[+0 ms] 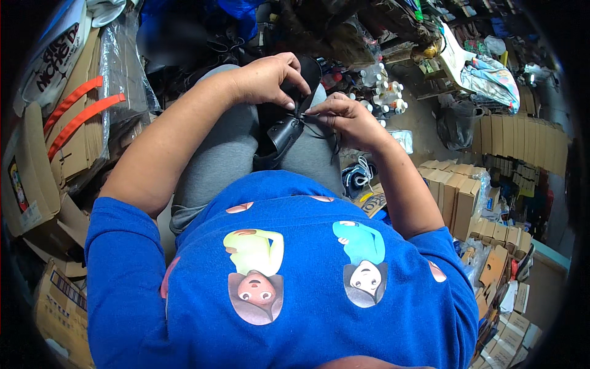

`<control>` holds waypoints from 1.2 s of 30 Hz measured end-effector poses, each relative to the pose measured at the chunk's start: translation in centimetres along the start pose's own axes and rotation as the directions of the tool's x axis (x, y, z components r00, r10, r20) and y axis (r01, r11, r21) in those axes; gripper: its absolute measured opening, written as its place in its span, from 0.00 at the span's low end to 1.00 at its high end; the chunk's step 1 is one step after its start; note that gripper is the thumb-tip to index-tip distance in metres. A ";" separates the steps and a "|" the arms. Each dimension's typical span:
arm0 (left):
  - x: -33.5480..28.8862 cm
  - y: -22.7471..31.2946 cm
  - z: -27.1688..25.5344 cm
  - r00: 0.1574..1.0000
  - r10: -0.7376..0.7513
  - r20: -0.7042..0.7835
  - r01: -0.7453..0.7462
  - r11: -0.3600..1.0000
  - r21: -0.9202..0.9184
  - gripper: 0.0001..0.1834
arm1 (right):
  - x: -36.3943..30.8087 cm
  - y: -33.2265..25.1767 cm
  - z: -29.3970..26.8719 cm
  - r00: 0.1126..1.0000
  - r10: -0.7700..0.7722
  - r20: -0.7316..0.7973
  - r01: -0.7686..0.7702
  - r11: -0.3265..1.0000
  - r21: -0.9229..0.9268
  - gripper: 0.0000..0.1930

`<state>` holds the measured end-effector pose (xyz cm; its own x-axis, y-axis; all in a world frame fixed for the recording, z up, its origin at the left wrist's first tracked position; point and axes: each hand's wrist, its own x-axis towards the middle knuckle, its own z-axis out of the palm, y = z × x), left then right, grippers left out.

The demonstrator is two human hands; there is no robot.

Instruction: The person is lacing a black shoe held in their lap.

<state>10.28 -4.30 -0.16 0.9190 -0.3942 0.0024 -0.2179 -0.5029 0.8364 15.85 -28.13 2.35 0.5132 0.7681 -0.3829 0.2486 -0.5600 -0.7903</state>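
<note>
A black shoe (284,136) lies in my lap between my grey-trousered thighs, its heel end toward my body. Its dark lace (321,130) runs through the eyelets, with loose strands hanging over its right side. My left hand (273,80) is curled over the upper part of the shoe, thumb and forefinger bent around the lace at the knot area. From the right, my right hand (351,118) pinches the lace between thumb and forefinger, close to the left fingertips. The exact crossing of the strands is too dark to make out.
Several white-capped bottles (387,95) stand on the floor beyond my right knee. A dark shoe with white laces (359,173) sits beside my right thigh. Cardboard boxes (452,190) are stacked at right; flattened cardboard (83,117) and orange straps (80,123) are at left.
</note>
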 end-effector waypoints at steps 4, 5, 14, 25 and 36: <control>-0.1 -0.3 0.1 1.000 -0.014 -0.015 0.014 1.000 -0.005 0.22 | 0.5 -0.4 0.6 0.998 -0.067 -0.010 0.067 0.996 0.052 0.12; -0.1 -0.3 0.2 0.999 -0.032 -0.015 0.031 0.999 -0.039 0.21 | 0.6 -0.8 0.9 0.998 -0.051 -0.047 0.052 0.998 0.035 0.12; -4.8 1.2 -0.3 0.885 0.037 -0.464 0.037 0.988 0.149 0.15 | -0.4 -1.7 2.1 0.942 -0.293 -0.164 0.243 0.931 -0.271 0.12; -8.0 3.3 4.1 0.847 0.113 -0.519 0.197 0.841 0.505 0.11 | -2.0 -1.1 4.0 0.889 -0.384 -0.250 0.198 0.814 -0.546 0.19; -6.5 1.4 3.7 0.896 -0.050 -0.440 0.177 0.951 0.252 0.11 | 0.9 0.0 0.5 0.978 -0.208 -0.018 0.201 0.959 -0.198 0.14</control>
<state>2.81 -5.31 -1.04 0.9794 0.0108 0.2016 -0.1272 -0.7424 0.6578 15.89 -27.25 1.74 0.4650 0.8622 -0.2012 0.5044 -0.4447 -0.7401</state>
